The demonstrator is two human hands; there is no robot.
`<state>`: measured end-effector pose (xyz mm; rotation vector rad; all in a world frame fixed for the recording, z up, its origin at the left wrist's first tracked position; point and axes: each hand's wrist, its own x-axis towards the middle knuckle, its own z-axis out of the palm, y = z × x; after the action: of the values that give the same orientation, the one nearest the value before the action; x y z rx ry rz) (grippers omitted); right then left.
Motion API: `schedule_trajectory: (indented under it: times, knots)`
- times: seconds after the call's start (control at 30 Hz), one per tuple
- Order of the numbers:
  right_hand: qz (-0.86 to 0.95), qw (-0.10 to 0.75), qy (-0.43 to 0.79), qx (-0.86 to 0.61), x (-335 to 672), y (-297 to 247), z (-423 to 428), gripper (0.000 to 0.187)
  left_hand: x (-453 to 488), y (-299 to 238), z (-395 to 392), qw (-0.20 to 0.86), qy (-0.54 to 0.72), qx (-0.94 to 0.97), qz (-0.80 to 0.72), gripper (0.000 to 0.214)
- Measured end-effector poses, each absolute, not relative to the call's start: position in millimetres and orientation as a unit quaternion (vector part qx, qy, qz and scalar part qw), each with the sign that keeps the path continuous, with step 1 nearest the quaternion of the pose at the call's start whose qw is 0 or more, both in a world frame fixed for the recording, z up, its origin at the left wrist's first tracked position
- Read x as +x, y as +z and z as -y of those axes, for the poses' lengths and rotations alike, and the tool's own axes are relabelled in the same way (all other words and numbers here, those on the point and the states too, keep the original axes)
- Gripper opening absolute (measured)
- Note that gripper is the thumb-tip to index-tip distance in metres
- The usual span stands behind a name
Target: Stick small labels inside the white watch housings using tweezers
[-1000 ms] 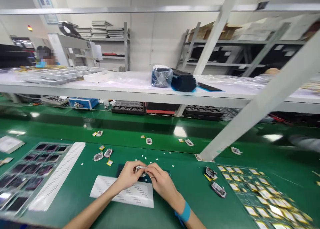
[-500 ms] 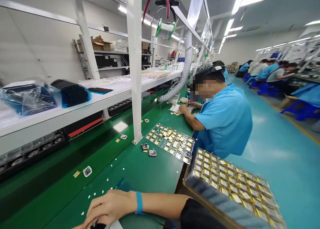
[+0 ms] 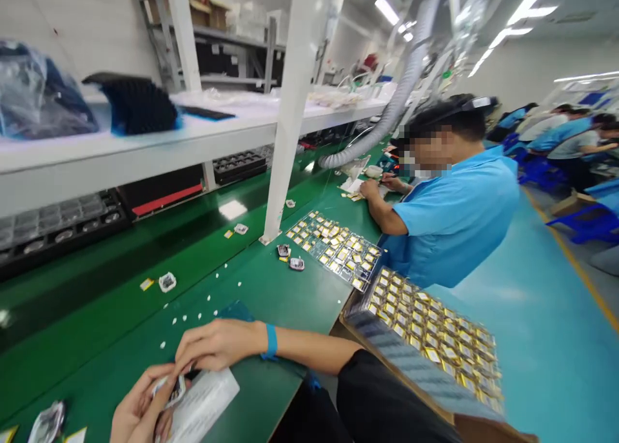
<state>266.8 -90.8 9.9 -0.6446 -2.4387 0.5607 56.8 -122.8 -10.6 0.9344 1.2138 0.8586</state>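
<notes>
My left hand (image 3: 138,407), low at the left, has its fingers closed around a small white-rimmed electronic housing (image 3: 176,391) with dark parts inside. Reaching in from the right, my right hand (image 3: 217,346) has its fingers pinched together at the housing's upper edge; what sits between those fingertips is hidden. A blue band (image 3: 269,341) circles the right wrist. Beneath both hands lies a white printed sheet (image 3: 207,401). Several small white bits (image 3: 200,316) dot the green bench (image 3: 271,307) just beyond them.
Similar housings with yellow-edged pieces, one housing (image 3: 167,282) among them, lie along the bench. A clear tray (image 3: 314,253) of yellow-edged pieces sits ahead, beside a carton stacked with filled trays (image 3: 435,330). A white post (image 3: 290,127) supports the shelf. A co-worker in blue (image 3: 459,204) works beyond.
The view has tilted down, so things ahead sit higher in the picture. My left hand, the housing and more of the white sheet have come into sight; my right hand stays at the same spot.
</notes>
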Motion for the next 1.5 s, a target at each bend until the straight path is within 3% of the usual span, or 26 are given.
schedule_trajectory:
  times: [0.1, 0.23, 0.3, 0.5, 0.63, 0.87, 1.07, 1.2, 1.3, 1.5]
  knots:
    - [0.875, 0.346, 0.231, -0.247, 266, 12, 90, 0.011, 60, -1, 125, 0.589, 0.403, 0.456, -0.532, 0.051]
    - [0.808, 0.413, 0.305, -0.288, 259, 7, 96, 0.012, 63, 7, 130, 0.412, 0.414, 0.588, -0.559, 0.027]
    - [0.777, 0.433, 0.340, -0.305, 257, 5, 100, 0.013, 65, 8, 131, 0.380, 0.421, 0.611, -0.552, 0.020]
    - [0.758, 0.440, 0.363, -0.316, 258, 4, 104, 0.015, 66, 6, 130, 0.509, 0.450, 0.541, -0.496, 0.022]
    - [0.779, 0.468, 0.304, -0.285, 258, 2, 106, 0.020, 66, 3, 131, 0.519, 0.469, 0.536, -0.473, 0.018]
    - [0.827, 0.426, 0.271, -0.248, 267, -4, 102, 0.031, 65, 0, 129, 0.613, 0.428, 0.489, -0.449, 0.020]
    - [0.808, 0.448, 0.240, -0.299, 258, -8, 107, 0.021, 68, 0, 131, 0.496, 0.436, 0.565, -0.495, 0.008]
    - [0.811, 0.456, 0.125, -0.344, 253, -13, 114, 0.020, 62, 3, 129, 0.599, 0.401, 0.521, -0.457, 0.016]
    - [0.844, 0.415, 0.034, -0.338, 259, -13, 114, 0.023, 58, 6, 127, 0.658, 0.393, 0.475, -0.432, 0.019]
    - [0.909, 0.286, -0.063, -0.295, 271, -12, 110, 0.035, 58, 8, 125, 0.677, 0.382, 0.457, -0.433, 0.017]
